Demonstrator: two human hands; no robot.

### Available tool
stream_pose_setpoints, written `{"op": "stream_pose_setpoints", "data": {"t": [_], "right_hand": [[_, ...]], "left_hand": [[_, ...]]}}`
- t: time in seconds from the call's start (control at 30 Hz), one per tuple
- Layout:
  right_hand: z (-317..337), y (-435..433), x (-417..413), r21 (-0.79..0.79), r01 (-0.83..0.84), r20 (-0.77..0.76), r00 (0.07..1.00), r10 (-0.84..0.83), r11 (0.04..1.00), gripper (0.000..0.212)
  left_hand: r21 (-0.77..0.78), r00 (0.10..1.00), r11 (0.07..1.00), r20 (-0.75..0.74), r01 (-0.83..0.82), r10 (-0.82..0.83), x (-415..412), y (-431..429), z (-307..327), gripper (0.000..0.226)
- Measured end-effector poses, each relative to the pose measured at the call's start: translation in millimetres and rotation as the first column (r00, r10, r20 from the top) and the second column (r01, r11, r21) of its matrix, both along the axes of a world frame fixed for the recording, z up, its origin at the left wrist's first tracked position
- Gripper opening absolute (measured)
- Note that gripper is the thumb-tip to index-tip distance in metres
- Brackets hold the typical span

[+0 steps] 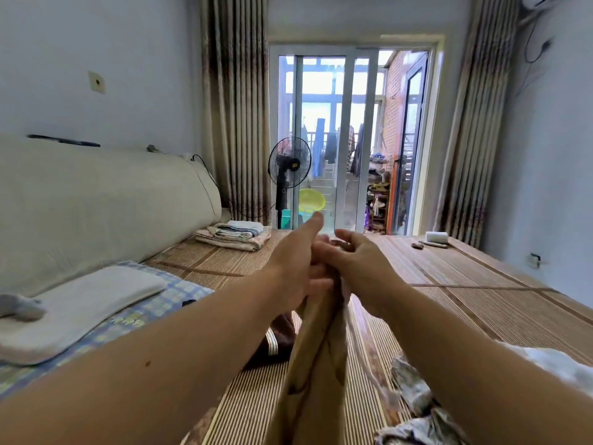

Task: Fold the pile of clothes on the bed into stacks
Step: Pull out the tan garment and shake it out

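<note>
Both arms reach forward over the bed, and the two hands meet on the top edge of a long tan garment of thin, faintly patterned cloth (316, 354), which hangs straight down from the fingers toward the camera; the left hand (296, 271) is clenched around the bunched upper edge with its thumb sticking out forward, while the right hand (359, 264) pinches the same edge just beside it, fingers curled but looser.

Judging from this, the likeliest slip is the cloth sliding out of the looser right pinch, since the fabric looks thin and slick; the edge would then drop and the fold line be lost. With both grips so close together, the garment hangs as a narrow rope; laid down like that it would probably crease unevenly. Below the fingers lie a dark brown garment with a striped band (276, 343) and, right of them, crumpled grey-patterned clothes (414, 390); the hanging tail could drag into either.

Beyond the left fingers, a folded stack of pale striped cloths (234, 236) rests on the woven brown bed mat (481, 284).

No writing or brand is legible anywhere.
</note>
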State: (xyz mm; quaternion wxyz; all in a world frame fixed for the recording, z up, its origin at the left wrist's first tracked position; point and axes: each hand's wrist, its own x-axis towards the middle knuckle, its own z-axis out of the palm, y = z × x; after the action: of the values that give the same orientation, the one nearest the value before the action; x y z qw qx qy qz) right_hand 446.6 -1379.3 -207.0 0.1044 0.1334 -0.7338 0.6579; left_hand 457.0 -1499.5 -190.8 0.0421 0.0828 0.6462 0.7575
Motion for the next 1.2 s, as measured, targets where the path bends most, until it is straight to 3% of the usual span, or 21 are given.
{"op": "stream_pose_setpoints", "data": {"t": [0.07, 0.13, 0.2, 0.23, 0.27, 0.3, 0.4, 0.53, 0.6, 0.67, 0.73, 0.77, 0.83, 0.87, 0.9, 0.97, 1.03, 1.1, 1.2], "right_hand": [[0, 5, -2, 0.069, 0.005, -0.025, 1.000, -0.003, 0.998, 0.051], [2, 11, -6, 0.102, 0.043, -0.057, 0.998, -0.037, 0.994, 0.028], [7, 19, -9, 0.122, 0.063, -0.078, 0.995, -0.054, 0.991, 0.025], [10, 23, -9, 0.130, 0.056, -0.079, 0.996, -0.046, 0.990, 0.027], [13, 26, -9, 0.123, 0.034, -0.073, 0.997, -0.025, 0.992, 0.028], [16, 30, -9, 0.099, -0.003, -0.067, 0.998, 0.010, 0.995, 0.029], [27, 38, -8, 0.040, -0.062, -0.060, 0.996, 0.064, 0.997, 0.030], [36, 41, -9, -0.040, -0.008, -0.070, 0.998, 0.005, 0.999, 0.026], [38, 42, -8, -0.097, -0.074, -0.058, 0.996, 0.069, 0.993, 0.027], [39, 43, -4, -0.110, -0.137, -0.050, 0.990, 0.132, 0.984, 0.028], [43, 49, 2, -0.083, -0.144, -0.052, 0.989, 0.140, 0.986, 0.030], [46, 56, 4, -0.048, -0.136, -0.057, 0.989, 0.133, 0.990, 0.031], [53, 73, 8, 0.130, -0.094, -0.073, 0.992, 0.105, 0.987, 0.036], [57, 80, 9, 0.302, -0.034, -0.098, 0.993, 0.066, 0.953, 0.041], [60, 87, 8, 0.494, 0.062, -0.141, 0.990, 0.010, 0.867, 0.047], [63, 92, -3, 0.753, 0.269, -0.279, 0.957, -0.078, 0.601, 0.057], [61, 90, -16, 0.795, 0.406, -0.409, 0.908, -0.096, 0.451, 0.045], [58, 86, -28, 0.757, 0.465, -0.470, 0.875, -0.112, 0.458, 0.017], [49, 81, -51, 0.702, 0.428, -0.387, 0.900, -0.199, 0.569, 0.007]], "left_hand": [[-0.132, 0.990, 0.982, -0.016, 0.138, -0.141, 8, -7, 2, 0.063], [-0.225, 0.988, 0.969, -0.089, 0.104, -0.127, 9, -21, 0, 0.069], [-0.343, 0.920, 0.906, -0.378, -0.246, 0.107, 3, -39, -12, 0.051], [-0.402, 0.830, 0.792, -0.513, -0.459, 0.221, -1, -48, -20, 0.055], [-0.446, 0.769, 0.678, -0.570, -0.584, 0.288, -4, -56, -31, 0.072], [-0.491, 0.774, 0.626, -0.544, -0.606, 0.323, -8, -62, -42, 0.094], [-0.602, 0.899, 0.677, -0.372, -0.423, 0.231, -14, -70, -74, 0.143], [-0.554, 0.907, 0.785, -0.421, -0.278, 0.023, -15, -65, -95, 0.143], [-0.535, 0.906, 0.818, -0.421, -0.211, -0.041, -17, -54, -94, 0.146], [-0.435, 0.891, 0.878, -0.453, -0.201, -0.021, -16, -44, -86, 0.130], [-0.268, 0.868, 0.932, -0.488, -0.245, 0.088, -15, -38, -72, 0.060], [-0.158, 0.893, 0.958, -0.423, -0.239, 0.153, -14, -39, -62, 0.033], [0.039, 0.960, 0.990, -0.239, -0.138, 0.143, -17, -45, -41, 0.020], [0.048, 0.976, 0.995, -0.196, -0.085, 0.093, -20, -54, -30, 0.019], [-0.022, 0.982, 0.999, -0.184, -0.042, 0.037, -22, -60, -19, 0.020], [-0.270, 0.989, 0.963, -0.142, -0.010, -0.029, -31, -69, 1, 0.030], [-0.485, 0.992, 0.868, -0.109, -0.107, 0.061, -39, -74, 17, 0.027], [-0.616, 0.974, 0.755, -0.172, -0.224, 0.149, -49, -78, 28, 0.016], [-0.747, 0.958, 0.601, -0.251, -0.284, 0.141, -61, -79, 35, 0.015]]}}
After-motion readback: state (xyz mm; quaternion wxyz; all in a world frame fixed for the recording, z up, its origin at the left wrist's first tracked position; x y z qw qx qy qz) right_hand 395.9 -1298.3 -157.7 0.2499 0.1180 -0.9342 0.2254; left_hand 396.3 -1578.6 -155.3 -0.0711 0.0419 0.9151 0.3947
